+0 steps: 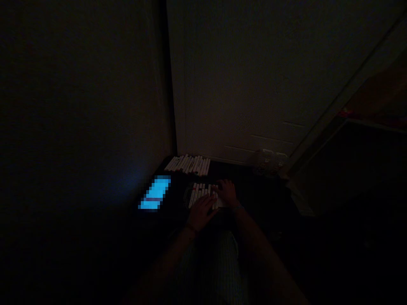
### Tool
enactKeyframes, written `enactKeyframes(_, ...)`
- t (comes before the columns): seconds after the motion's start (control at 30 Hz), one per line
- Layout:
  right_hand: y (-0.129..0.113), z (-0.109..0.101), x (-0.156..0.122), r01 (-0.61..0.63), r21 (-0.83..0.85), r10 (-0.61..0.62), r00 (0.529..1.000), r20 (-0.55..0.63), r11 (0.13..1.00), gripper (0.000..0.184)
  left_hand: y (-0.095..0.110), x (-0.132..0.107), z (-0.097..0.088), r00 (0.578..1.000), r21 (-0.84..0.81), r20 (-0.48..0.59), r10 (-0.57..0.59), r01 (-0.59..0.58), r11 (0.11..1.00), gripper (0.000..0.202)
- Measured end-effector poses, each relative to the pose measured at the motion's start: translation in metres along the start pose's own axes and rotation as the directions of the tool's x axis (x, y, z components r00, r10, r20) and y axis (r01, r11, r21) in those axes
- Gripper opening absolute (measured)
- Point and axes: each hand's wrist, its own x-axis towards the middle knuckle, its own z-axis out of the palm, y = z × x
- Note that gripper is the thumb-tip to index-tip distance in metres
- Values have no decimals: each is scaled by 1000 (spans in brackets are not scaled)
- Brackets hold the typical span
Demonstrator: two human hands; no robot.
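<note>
In dim light, a row of slim white marker-like pens (197, 194) lies side by side on a dark surface, some with coloured marks at the ends. My left hand (202, 210) reaches over the near ends of this row, fingers stretched out and touching the pens. At the right end of the row rests my right hand (226, 192), fingers spread, its thumb side against the last pens. A pale flat piece (222, 203) shows partly under my right palm. Whether either hand grips a single pen is too dark to see clearly.
A second batch of white pens (189, 165) lies farther back against the wall panel. At the left glows a bright blue pixelated screen (154, 193). Clear, shiny containers (271, 163) stand at the back right. A dark boxy shape (356, 165) is farther right.
</note>
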Motion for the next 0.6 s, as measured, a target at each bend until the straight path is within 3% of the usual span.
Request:
enactKeyframes(0.37,-3,-4,-1,24,-40,-22,999,33,999,46,-3,-1,3,999,3,46,-2,2,1000,34)
enactKeyframes(0.6,-12,-6,-2,136,-107,-134,991,24,985,39,-5,-1,4,999,13,32,6,-6,1000,35)
